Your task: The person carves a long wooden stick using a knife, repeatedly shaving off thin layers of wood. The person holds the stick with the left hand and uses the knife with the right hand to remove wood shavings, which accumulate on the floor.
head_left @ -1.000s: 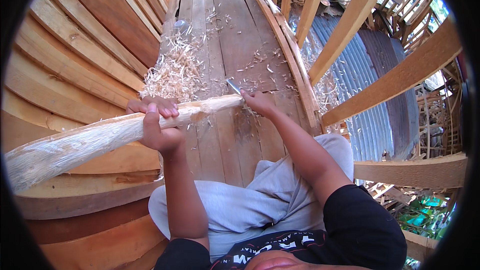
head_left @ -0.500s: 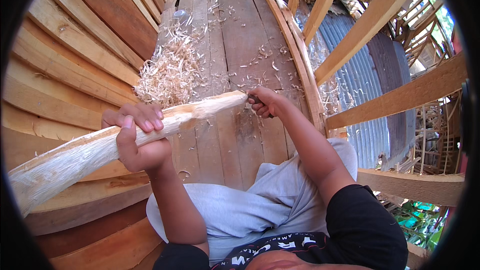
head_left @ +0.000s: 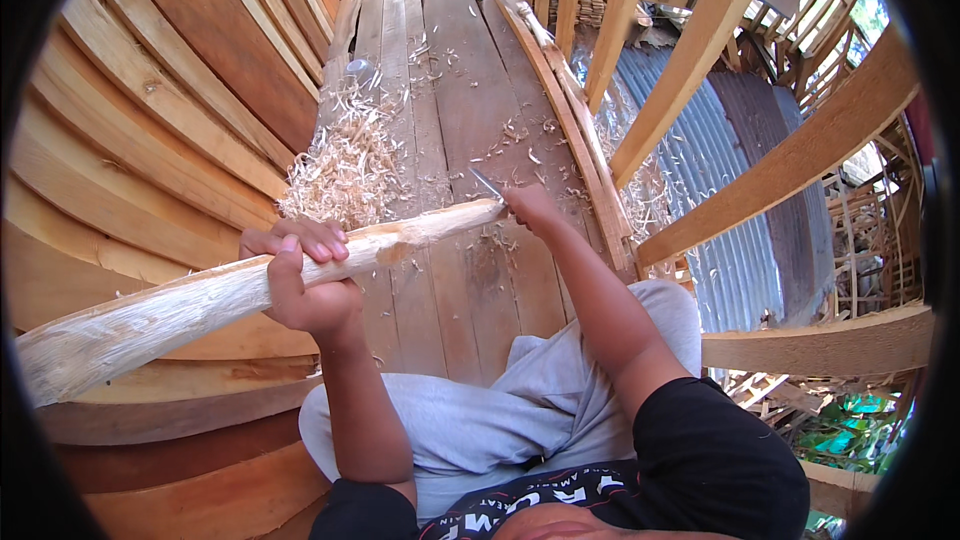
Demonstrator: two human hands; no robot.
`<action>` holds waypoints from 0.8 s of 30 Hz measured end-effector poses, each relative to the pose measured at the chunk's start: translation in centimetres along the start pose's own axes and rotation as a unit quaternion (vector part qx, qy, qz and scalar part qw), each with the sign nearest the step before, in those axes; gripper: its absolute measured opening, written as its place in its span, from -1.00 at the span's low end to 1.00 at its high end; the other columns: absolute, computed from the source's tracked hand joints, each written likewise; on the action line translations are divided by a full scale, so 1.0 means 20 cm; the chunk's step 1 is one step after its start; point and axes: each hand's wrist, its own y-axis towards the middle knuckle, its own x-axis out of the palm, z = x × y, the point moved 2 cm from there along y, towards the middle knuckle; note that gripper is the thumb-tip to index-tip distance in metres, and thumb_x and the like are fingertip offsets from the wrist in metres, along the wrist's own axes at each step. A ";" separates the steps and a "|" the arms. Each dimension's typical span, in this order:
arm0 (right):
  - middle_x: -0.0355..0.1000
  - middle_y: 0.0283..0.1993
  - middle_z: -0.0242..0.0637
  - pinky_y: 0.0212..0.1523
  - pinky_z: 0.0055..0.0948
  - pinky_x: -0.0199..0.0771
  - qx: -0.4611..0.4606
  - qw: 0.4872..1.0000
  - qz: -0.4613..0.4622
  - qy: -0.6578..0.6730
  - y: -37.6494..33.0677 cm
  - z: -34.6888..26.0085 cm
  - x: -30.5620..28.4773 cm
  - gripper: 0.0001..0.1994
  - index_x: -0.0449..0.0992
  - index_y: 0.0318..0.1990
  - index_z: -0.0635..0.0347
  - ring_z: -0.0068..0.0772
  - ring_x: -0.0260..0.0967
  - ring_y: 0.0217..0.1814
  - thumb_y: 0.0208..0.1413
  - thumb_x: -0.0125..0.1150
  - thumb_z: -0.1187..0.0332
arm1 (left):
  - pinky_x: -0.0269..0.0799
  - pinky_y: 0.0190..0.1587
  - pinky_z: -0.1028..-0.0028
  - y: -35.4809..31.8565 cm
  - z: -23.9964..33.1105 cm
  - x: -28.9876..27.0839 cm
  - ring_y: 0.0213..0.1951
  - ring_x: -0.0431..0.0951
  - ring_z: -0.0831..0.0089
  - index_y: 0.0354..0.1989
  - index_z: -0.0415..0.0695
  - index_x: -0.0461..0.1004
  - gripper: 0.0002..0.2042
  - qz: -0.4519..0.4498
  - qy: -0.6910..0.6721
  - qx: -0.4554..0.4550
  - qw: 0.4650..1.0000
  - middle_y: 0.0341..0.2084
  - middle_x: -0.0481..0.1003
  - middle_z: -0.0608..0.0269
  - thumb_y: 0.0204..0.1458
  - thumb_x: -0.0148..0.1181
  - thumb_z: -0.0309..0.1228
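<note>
A long, pale, stripped wooden pole [head_left: 160, 325] slants from the left rim toward the middle, its narrower end farther away at the right. My left hand [head_left: 305, 270] is closed round the pole, fingers over the top and thumb on the near side. At the pole's far tip, my right hand [head_left: 533, 208] grips a knife [head_left: 487, 183] whose handle is mostly covered by the fingers. The blade points up and to the left, just beyond the tip; whether it touches the wood I cannot tell.
Curly wood shavings [head_left: 345, 175] are heaped on the plank floor [head_left: 480, 120] by the plank wall [head_left: 140, 130] at left. Close to the heap sits a small clear container [head_left: 360, 70]. At right stands a wooden railing [head_left: 690, 50], with corrugated metal sheeting [head_left: 690, 140] beyond it.
My right hand has turned at the pole's tip, and the knife blade now shows plainly. The pole and my left hand appear slightly farther right in view.
</note>
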 end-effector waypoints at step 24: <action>0.54 -0.15 -0.07 -0.02 -0.15 0.42 -0.034 0.961 0.265 -0.069 -0.17 -0.17 -0.34 -0.56 0.63 -0.17 0.04 -0.02 0.47 -0.04 0.12 -0.02 -0.07 | 0.32 -0.34 0.31 -0.27 0.02 0.21 -0.65 0.33 0.41 -0.41 -0.10 0.17 -0.90 -0.111 -0.026 0.050 0.992 -0.71 0.28 0.18 -0.12 -0.08 -0.48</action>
